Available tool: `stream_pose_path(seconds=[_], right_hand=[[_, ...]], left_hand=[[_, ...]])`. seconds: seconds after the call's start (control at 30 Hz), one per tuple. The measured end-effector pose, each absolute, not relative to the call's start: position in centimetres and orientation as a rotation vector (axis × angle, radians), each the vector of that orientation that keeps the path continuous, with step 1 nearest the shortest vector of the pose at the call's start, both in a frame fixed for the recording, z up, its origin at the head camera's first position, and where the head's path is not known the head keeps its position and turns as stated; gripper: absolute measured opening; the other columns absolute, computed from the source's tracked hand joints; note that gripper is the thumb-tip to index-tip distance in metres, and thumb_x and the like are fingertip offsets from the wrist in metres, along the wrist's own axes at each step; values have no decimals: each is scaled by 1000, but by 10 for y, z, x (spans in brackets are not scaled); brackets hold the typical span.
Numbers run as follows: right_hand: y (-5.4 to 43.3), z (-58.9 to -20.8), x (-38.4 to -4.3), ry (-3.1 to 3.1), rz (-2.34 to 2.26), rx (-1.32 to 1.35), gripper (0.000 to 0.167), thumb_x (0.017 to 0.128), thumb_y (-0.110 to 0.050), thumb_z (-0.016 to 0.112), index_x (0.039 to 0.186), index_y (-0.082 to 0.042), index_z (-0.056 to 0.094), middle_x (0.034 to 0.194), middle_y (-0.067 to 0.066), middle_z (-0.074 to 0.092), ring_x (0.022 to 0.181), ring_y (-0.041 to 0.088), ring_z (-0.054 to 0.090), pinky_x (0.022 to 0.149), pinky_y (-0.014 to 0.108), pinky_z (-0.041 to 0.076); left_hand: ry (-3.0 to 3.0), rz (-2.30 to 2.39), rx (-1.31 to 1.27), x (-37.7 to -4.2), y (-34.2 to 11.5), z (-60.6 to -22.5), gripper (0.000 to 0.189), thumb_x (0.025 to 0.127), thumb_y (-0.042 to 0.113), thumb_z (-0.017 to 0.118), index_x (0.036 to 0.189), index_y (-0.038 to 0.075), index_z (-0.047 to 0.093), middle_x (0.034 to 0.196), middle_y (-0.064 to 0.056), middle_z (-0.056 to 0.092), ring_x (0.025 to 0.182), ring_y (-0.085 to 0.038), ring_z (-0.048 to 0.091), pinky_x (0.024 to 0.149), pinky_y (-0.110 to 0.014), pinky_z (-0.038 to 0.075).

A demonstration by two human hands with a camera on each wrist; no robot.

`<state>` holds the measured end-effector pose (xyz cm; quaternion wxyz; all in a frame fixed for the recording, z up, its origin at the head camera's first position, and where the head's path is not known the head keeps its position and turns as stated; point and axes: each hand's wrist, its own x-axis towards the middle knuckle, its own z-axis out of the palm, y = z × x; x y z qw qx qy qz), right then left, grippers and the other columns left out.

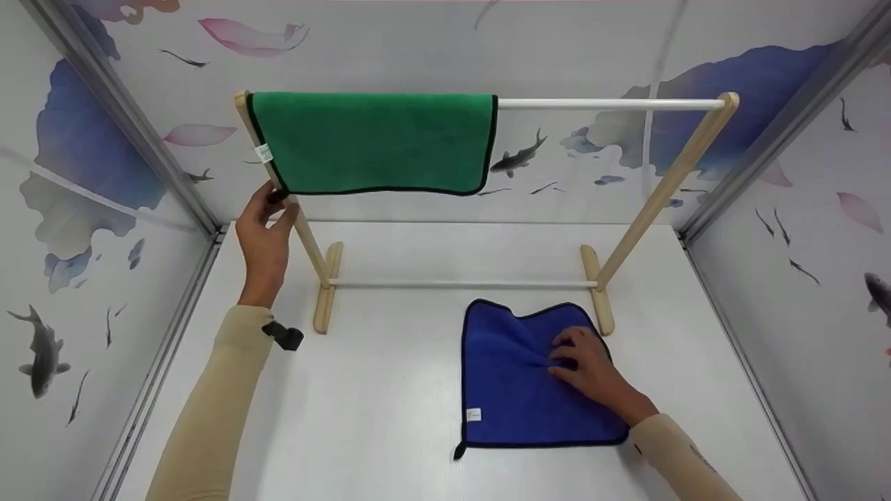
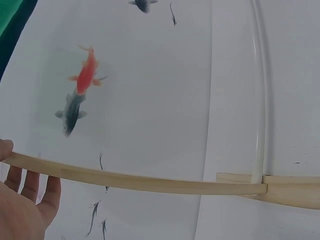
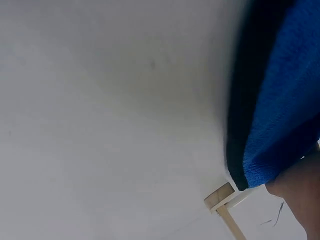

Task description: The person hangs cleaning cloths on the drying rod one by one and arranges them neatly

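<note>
A green towel (image 1: 376,142) with black edging hangs over the left part of the top white bar of a wooden drying rack. My left hand (image 1: 264,229) grips the rack's left wooden post (image 1: 310,240) beside the towel's lower left corner; in the left wrist view, the thumb lies above the post (image 2: 135,181) and the fingers below. A blue towel (image 1: 508,390), also black-edged, lies on the table in front of the rack. My right hand (image 1: 588,365) pinches its upper right part, raising creases. The right wrist view shows the blue towel (image 3: 285,100) close up.
The rack's right post (image 1: 668,188) slants up to the bare right part of the top bar (image 1: 605,104). A lower white bar (image 1: 459,284) joins its two feet. White panels (image 1: 821,229) painted with fish and petals enclose the table (image 1: 369,390).
</note>
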<state>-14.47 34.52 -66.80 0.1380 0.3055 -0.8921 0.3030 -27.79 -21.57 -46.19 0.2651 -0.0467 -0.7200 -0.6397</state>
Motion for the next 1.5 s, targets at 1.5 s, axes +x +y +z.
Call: stream_pose_path(seconds=[1.5], right_hand=[[346,-584,-157,-2329,1128,913,36,78,17,91,100,-10,84,105,8,74,114,41,61,112,20,41]], left_hand=[[-1932,-1747,-130,-271,-211,-457,47,108,-3,67,154,-2,60,132,-10,68,122,-24,63,103,-28,54]])
